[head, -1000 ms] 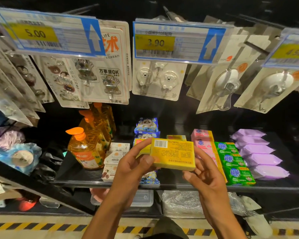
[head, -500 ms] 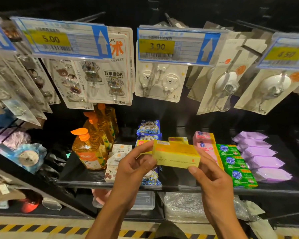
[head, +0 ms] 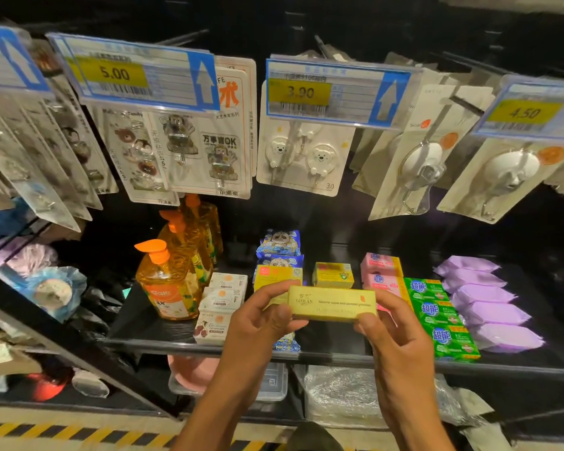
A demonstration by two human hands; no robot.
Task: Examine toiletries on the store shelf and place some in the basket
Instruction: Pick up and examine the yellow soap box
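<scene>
Yellow card, the soap box [head: 332, 303] looks light and stiff – each grip, left hand [head: 261, 323] and right hand [head: 393, 333], pinches one short end, before the shelf's front edge [head: 163, 342] – best held there.

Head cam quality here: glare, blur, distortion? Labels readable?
Head view: wide-angle bends hanging cards outward at the edges; shelf back nearly black; price tags show mild sheen, prices legible; yellow box held by left hand and right hand shows its brand, fine print smeared.
</scene>
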